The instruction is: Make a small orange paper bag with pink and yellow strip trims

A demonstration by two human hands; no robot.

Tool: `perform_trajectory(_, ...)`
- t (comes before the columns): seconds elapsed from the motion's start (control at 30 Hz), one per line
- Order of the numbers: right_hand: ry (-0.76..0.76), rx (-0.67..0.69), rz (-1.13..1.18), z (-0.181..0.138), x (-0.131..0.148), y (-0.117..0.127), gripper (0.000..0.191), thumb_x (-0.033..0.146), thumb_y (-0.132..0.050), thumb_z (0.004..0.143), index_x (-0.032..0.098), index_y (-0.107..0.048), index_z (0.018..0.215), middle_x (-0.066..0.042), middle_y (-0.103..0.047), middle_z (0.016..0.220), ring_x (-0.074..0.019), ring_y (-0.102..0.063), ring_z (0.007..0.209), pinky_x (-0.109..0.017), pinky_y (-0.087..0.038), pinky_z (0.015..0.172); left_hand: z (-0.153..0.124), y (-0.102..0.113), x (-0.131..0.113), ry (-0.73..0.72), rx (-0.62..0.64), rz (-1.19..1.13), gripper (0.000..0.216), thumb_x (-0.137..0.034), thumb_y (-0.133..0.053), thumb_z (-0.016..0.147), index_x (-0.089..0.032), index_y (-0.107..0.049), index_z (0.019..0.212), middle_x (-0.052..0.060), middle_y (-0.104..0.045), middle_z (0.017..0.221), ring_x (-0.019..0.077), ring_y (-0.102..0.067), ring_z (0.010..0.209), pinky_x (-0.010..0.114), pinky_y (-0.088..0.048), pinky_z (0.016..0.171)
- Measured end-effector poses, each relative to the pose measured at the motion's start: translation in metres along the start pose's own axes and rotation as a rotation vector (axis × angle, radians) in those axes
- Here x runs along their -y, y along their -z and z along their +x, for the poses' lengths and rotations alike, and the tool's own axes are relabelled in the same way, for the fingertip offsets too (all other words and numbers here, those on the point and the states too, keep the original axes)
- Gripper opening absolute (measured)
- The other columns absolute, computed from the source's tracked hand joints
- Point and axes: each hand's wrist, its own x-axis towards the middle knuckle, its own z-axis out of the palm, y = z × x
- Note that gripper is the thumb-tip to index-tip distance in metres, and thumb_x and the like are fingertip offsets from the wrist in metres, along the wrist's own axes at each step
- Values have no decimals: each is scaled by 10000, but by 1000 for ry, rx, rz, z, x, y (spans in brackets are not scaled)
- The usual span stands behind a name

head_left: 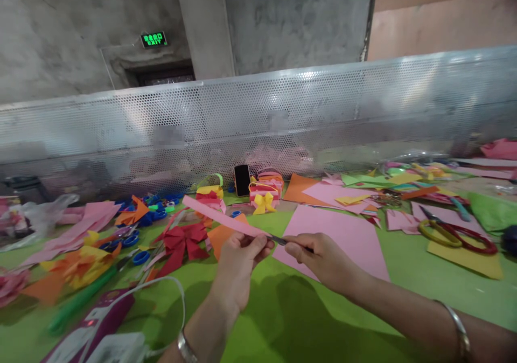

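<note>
Long pale-pink paper strip [220, 217]: above the green tabletop [407, 271], slanting to far left from the hands.
Left hand [244, 255]: pinches the strip near its right end.
Right hand [317, 252]: grasps a slim dark metal tool [278, 240]; type not clear.
Tool at strip end: judged step, working that end; cutting or curling, cannot tell.
Next at strip: likely calls for a firm pinch, fingertips clear of the tool.
Pink paper basket with yellow bow [256, 192]: far side, centre; contents hidden.
Yellow-and-red paper basket with green handle [210, 192]: left of it; contents unclear.
</note>
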Motion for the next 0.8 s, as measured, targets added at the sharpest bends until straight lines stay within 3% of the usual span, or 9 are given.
perform_trajectory(0.53,-19,25,31,0,1,1,354,394,-396,817,152,-636,721,29,-311,571,-121,-284,563,-242,-249,518,1,2,1,21,10,10,122,15,-602,713,-88,-637,658,42,-651,603,80,-597,532,165,-499,543)
perform_trajectory(0.67,-32,33,74,-2,4,1,329,395,-404,809,177,-525,594,37,-276,565,-115,-266,553,-244,-228,510,2,2,1,13,22,28,130,16,-585,728,-86,-634,663,35,-647,601,75,-595,528,158,-495,537)
perform_trajectory(0.8,-139,64,201,-3,6,0,375,435,-426,804,202,-338,524,57,-240,528,-97,-225,504,-245,-182,479,2,3,1,24,21,41,138,17,-586,727,-84,-636,647,44,-652,603,78,-602,539,156,-493,541)
